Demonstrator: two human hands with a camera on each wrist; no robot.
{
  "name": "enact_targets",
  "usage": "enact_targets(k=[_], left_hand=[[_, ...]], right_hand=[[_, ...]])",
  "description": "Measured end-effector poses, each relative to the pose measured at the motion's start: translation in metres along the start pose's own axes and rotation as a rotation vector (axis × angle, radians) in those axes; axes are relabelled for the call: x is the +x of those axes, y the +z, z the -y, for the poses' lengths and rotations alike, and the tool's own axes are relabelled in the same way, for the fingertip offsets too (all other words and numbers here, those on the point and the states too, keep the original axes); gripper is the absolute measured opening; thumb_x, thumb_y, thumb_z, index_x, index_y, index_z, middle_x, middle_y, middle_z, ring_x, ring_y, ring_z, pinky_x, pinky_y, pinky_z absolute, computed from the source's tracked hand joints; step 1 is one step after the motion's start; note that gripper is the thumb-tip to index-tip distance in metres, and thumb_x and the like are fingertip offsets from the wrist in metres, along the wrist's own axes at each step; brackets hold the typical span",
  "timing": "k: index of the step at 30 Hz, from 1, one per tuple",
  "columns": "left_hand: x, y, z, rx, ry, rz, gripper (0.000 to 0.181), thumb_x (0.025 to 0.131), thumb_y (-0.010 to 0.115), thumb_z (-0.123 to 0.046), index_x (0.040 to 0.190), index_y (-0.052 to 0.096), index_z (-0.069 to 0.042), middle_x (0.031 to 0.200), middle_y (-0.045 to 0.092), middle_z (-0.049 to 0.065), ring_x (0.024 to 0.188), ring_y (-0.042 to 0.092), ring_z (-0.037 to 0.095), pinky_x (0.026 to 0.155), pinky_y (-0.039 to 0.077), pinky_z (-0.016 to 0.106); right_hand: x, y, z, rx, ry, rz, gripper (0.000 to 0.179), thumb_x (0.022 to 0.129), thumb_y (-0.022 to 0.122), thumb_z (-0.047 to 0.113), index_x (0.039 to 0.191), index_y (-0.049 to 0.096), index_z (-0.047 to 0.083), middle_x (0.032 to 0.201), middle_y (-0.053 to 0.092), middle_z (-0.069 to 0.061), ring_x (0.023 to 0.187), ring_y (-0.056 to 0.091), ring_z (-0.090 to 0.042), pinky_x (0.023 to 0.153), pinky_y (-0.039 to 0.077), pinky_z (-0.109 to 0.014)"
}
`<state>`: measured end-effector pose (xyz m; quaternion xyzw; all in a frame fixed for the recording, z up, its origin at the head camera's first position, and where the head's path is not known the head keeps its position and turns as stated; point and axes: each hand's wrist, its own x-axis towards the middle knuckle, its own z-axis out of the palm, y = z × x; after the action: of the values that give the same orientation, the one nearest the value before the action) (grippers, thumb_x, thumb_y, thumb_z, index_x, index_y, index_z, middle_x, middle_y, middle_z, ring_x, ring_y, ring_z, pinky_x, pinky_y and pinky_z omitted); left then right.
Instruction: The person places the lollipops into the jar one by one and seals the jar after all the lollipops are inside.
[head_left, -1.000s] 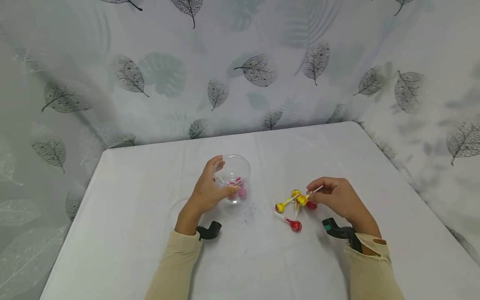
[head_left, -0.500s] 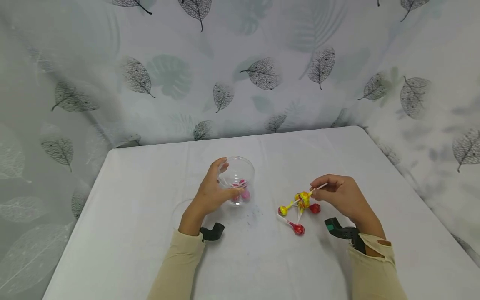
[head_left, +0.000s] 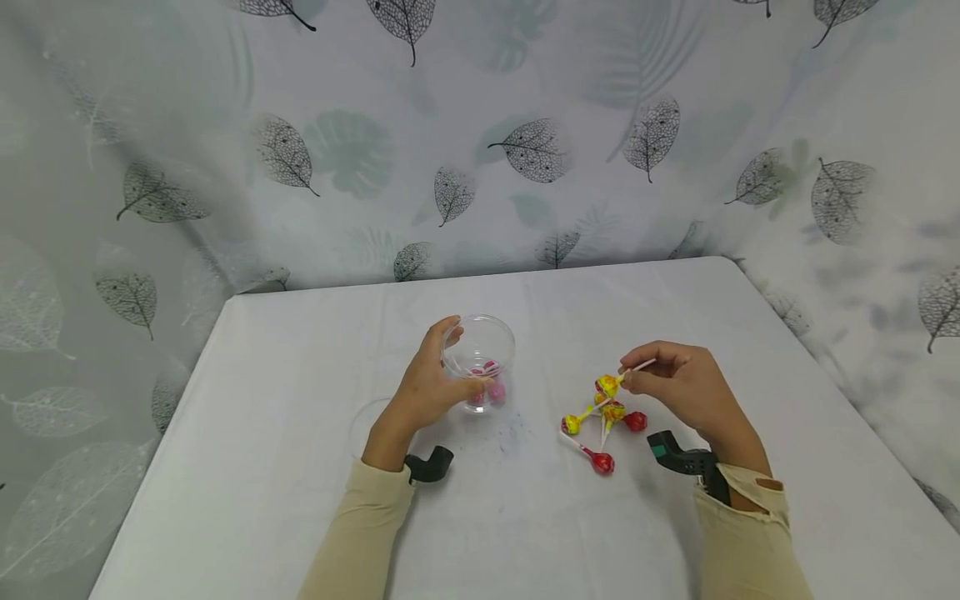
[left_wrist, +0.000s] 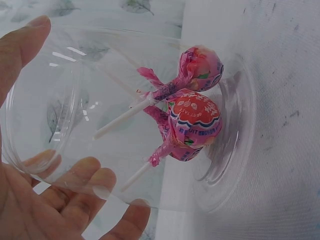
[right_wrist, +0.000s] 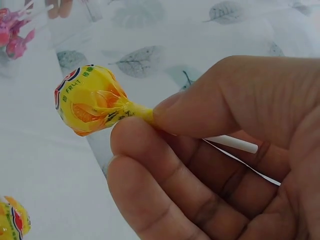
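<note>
My left hand (head_left: 427, 387) holds a clear plastic cup (head_left: 498, 333) upright on the white table, thumb in front and fingers behind. Several pink-wrapped lollipops (left_wrist: 195, 120) lie at the bottom of the cup, their white sticks pointing up toward the rim. With thumb and fingers, my right hand (head_left: 690, 387) pinches a yellow lollipop (right_wrist: 90, 102) where the wrapper meets its white stick. That lollipop is lifted over a loose group on the table: more yellow lollipops (head_left: 572, 425), a red lollipop (head_left: 602, 463) at the front and another red one (head_left: 636, 421) to the right.
A clear round lid (head_left: 358, 427) lies flat beside my left wrist, partly hidden by it. The white-covered table (head_left: 480, 525) runs back to a leaf-patterned curtain (head_left: 360, 158), which also hangs along both sides.
The right hand has raised the yellow lollipop slightly up and away from the pile. The left hand keeps holding the cup in place; the whole view has shifted a little.
</note>
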<state>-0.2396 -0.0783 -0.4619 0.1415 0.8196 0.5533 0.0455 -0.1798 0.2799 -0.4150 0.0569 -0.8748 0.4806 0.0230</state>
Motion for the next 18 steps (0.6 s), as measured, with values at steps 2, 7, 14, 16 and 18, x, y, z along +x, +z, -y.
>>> enact_targets(k=[2,7,14,16,18], left_hand=[[0.0,0.0,0.0,0.005,0.006,-0.001,0.106,0.079,0.092,-0.042,0.16,0.027,-0.025,0.164,0.042,0.006,0.152,0.036,0.023,0.119,0.032,0.06],[0.0,-0.001,0.0,0.009,0.011,-0.002,0.106,0.079,0.091,-0.042,0.161,0.027,-0.025,0.164,0.042,0.006,0.152,0.036,0.022,0.119,0.032,0.059],[0.0,0.0,-0.001,-0.001,0.004,0.002,0.105,0.079,0.092,-0.037,0.16,0.027,-0.025,0.163,0.042,0.008,0.151,0.037,0.021,0.119,0.033,0.057],[0.0,0.0,-0.001,-0.001,-0.001,0.002,0.105,0.079,0.093,-0.036,0.161,0.027,-0.025,0.163,0.042,0.008,0.151,0.037,0.021,0.12,0.033,0.057],[0.0,0.001,-0.001,-0.005,-0.004,0.002,0.106,0.079,0.093,-0.036,0.161,0.027,-0.025,0.163,0.041,0.008,0.151,0.037,0.02,0.12,0.032,0.057]], right_hand=[[0.001,0.001,0.002,0.0,-0.015,-0.002,0.015,0.097,0.074,0.012,0.109,0.076,0.004,0.1,0.077,-0.011,0.083,0.073,-0.018,0.076,0.059,-0.031],[0.004,0.001,0.008,-0.01,-0.034,-0.01,0.013,0.096,0.074,0.01,0.108,0.076,0.005,0.097,0.077,-0.01,0.082,0.074,-0.019,0.075,0.058,-0.028],[0.005,0.002,0.015,-0.012,-0.042,-0.017,0.013,0.096,0.074,0.011,0.107,0.076,0.005,0.098,0.078,-0.011,0.082,0.074,-0.019,0.075,0.058,-0.029],[0.006,0.003,0.017,-0.009,-0.048,-0.022,0.013,0.096,0.074,0.012,0.107,0.076,0.005,0.099,0.077,-0.011,0.082,0.074,-0.018,0.074,0.058,-0.03],[0.008,0.004,0.018,-0.002,-0.054,-0.028,0.013,0.096,0.074,0.012,0.106,0.076,0.005,0.099,0.077,-0.011,0.082,0.074,-0.018,0.074,0.058,-0.03]])
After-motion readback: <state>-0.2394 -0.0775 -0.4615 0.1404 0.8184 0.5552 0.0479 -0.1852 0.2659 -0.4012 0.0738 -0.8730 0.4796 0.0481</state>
